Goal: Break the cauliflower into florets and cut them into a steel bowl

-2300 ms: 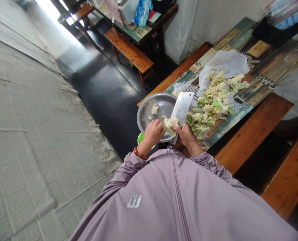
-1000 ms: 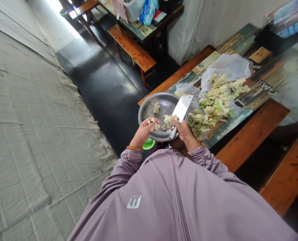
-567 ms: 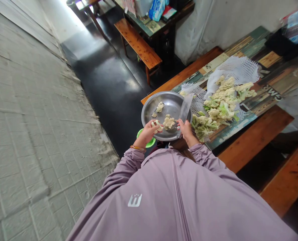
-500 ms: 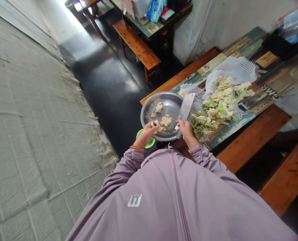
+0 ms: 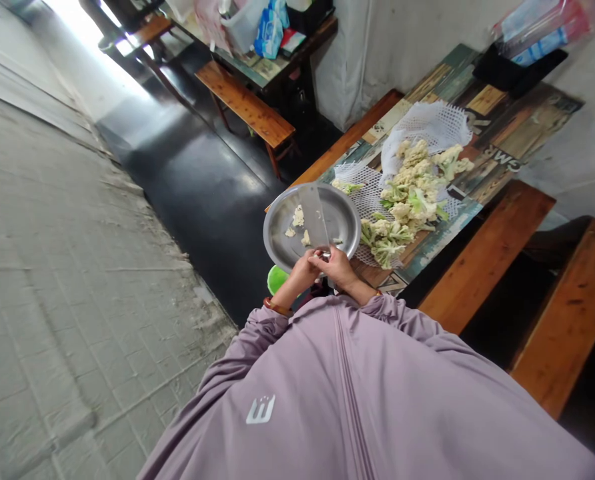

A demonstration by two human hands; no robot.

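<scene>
My right hand (image 5: 338,268) is closed on the handle of a cleaver (image 5: 313,217). Its broad blade points away from me over a round steel basin (image 5: 353,212). Against it, at the basin's near rim, my left hand (image 5: 301,272) is closed on a cauliflower piece, mostly hidden by the fingers; only a pale bit shows where the hands meet. Inside the basin lie a cauliflower floret (image 5: 298,215) and several smaller bits. To the right, a heap of cauliflower florets (image 5: 412,193) with green stems rests on white foam netting (image 5: 430,127).
A patchwork-topped table (image 5: 515,137) carries the heap and a black tray (image 5: 520,70) with plastic packs. Under the basin's near left edge shows a green container (image 5: 276,279). Wooden benches (image 5: 492,247) flank the table; a whitish brick-patterned wall (image 5: 77,300) runs along the left.
My right hand has swung the cleaver left over the basin and met my left hand. The cauliflower in my left hand is now mostly hidden. The view has shifted a little.
</scene>
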